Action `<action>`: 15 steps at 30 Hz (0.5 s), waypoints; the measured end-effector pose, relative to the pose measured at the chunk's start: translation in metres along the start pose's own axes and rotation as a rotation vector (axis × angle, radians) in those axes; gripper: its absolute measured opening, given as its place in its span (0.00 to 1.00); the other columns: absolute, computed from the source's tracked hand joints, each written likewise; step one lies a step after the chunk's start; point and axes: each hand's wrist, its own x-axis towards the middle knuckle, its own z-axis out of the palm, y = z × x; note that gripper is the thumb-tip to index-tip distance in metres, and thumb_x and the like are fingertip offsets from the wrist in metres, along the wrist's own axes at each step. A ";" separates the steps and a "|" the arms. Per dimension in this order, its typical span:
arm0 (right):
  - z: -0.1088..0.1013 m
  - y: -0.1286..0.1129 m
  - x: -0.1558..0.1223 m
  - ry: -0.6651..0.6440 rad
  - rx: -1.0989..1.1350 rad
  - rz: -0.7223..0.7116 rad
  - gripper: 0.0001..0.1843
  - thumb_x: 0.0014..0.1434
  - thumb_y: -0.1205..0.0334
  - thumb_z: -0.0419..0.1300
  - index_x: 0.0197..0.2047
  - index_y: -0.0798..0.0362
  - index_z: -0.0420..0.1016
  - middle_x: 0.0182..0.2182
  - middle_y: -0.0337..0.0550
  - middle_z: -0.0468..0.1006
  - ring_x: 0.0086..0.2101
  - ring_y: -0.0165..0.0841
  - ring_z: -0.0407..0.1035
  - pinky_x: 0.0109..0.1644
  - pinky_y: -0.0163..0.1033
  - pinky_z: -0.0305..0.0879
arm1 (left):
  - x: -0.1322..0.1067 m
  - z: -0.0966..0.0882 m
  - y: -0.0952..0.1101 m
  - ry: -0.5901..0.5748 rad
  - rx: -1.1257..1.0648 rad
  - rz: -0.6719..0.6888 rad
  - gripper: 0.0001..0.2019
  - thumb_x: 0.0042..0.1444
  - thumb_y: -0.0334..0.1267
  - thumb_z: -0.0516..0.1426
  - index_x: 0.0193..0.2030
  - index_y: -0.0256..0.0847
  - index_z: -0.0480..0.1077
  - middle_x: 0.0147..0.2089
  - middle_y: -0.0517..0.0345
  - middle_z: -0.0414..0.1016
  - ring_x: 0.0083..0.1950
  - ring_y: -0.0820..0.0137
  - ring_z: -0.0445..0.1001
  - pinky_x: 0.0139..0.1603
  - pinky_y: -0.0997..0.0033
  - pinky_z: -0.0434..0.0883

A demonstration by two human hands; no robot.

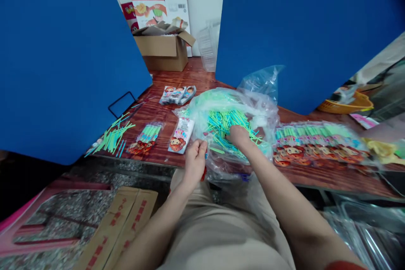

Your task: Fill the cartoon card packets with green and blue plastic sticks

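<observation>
Loads of thin green and blue sticks, heaped inside an open clear plastic bag, right up at the near edge of a reddish wooden table. Right hand down in the pile, fingers curled and tips buried, so honestly can't tell how far closed or whether gripping any sticks. Left hand by the near left side of the bag, thumb and fingertips pinched together on a small printed packet, mostly hidden. Just left of that, a flat white packet with a cartoon face, then a little batch of stick-filled packets, then a messy bunch of loose sticks toward the left. Behind the flat one, a cluster of more packets. Off to the right of the bag, a whole overlapping row of filled packets, kinda blurry, with a yellow basket farther back. At the rear, an open cardboard box in front of a "CC STICK" carton, between big blue panels. Down on the floor, some cardboard with red print.
</observation>
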 end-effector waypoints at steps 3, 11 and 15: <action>-0.007 0.004 0.007 -0.044 -0.012 -0.032 0.16 0.52 0.61 0.68 0.42 0.63 0.82 0.42 0.63 0.81 0.45 0.47 0.76 0.42 0.38 0.66 | -0.012 -0.006 0.000 -0.053 0.057 0.035 0.19 0.59 0.53 0.55 0.23 0.43 0.62 0.22 0.63 0.59 0.27 0.71 0.59 0.30 0.71 0.58; -0.019 0.035 -0.016 -0.121 0.113 -0.075 0.15 0.63 0.55 0.60 0.37 0.60 0.80 0.33 0.49 0.80 0.35 0.36 0.75 0.36 0.36 0.68 | -0.031 -0.018 0.007 -0.022 -0.179 0.014 0.14 0.51 0.49 0.62 0.31 0.42 0.67 0.25 0.66 0.64 0.27 0.74 0.62 0.30 0.75 0.61; -0.020 0.042 -0.024 -0.089 0.170 -0.085 0.18 0.66 0.55 0.59 0.55 0.56 0.71 0.50 0.48 0.75 0.45 0.37 0.74 0.47 0.47 0.73 | -0.036 -0.021 0.014 -0.038 -0.229 -0.032 0.16 0.49 0.52 0.62 0.27 0.41 0.68 0.22 0.66 0.62 0.23 0.76 0.59 0.25 0.75 0.61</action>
